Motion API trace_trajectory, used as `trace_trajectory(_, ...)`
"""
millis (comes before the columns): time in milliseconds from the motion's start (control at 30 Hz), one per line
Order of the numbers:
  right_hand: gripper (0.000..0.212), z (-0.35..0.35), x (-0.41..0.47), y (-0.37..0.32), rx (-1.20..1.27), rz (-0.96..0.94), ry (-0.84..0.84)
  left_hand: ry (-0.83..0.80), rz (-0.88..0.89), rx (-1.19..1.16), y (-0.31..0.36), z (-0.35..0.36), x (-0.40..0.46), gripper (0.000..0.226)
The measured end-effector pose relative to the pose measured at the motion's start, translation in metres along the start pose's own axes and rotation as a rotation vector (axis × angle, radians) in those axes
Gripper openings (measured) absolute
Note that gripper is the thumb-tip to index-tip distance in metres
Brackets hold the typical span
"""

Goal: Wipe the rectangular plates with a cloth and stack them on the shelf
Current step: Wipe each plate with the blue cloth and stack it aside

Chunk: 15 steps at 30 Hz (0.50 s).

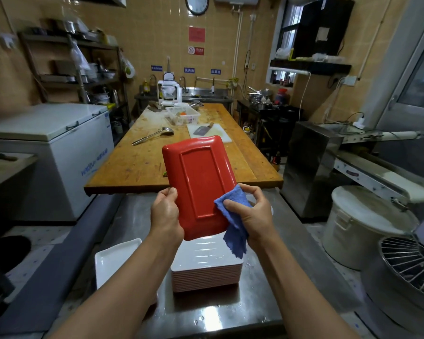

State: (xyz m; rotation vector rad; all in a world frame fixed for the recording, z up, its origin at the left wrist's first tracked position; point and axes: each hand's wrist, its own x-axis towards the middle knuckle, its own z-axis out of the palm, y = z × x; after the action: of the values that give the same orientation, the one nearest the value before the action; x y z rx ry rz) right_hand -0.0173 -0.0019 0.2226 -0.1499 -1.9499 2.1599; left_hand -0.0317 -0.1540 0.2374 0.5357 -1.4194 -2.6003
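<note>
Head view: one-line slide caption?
Left hand holds red rectangular plate underside-up; right hand wipes it with blue cloth above stacked plates.

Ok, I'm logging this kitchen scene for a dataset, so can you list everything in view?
red plate: one, red underside showing, held up over the steel counter
cloth: one, blue, against the plate's right edge
plate stack: one stack, white tops with pinkish edges, on the steel counter
white tray: one, left of the stack
wooden table: one, brown, ahead
ladle: one, metal, on the table
cleaver: one, on a white cutting board
basket: one, white, far end of table
chest freezer: one, white, left
clock: one, on the wall
left hand: grips the plate's left edge
right hand: holds the cloth
</note>
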Motion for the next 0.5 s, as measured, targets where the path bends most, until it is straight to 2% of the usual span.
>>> trace_trajectory(133, 0.038, -0.009, 0.009, -0.003, 0.137, 0.029, -0.049, -0.119, -0.012, 0.283, 0.008, -0.006, -0.002, 0.016)
trace_trajectory(200, 0.038, -0.016, 0.013, -0.003, 0.159, 0.029, -0.071, -0.115, 0.049, 0.453, 0.016, -0.012, -0.002, 0.011)
trace_trajectory(233, 0.041, -0.019, 0.014, -0.003, 0.164, 0.031, -0.096, -0.082, 0.125, 0.529, 0.022, -0.014, 0.001, 0.019)
trace_trajectory(333, 0.045, -0.026, 0.017, -0.005, 0.165, 0.061, -0.193, -0.031, 0.430, 0.831, 0.049, -0.018, 0.021, 0.069)
trace_trajectory(400, 0.045, -0.031, 0.017, -0.010, 0.155, 0.082, -0.253, -0.136, 0.499, 0.971, 0.070, -0.012, 0.029, 0.075)
trace_trajectory(500, 0.041, -0.039, 0.018, -0.019, 0.168, 0.110, -0.343, -0.451, 0.327, 1.000, 0.096, -0.003, 0.030, 0.062)
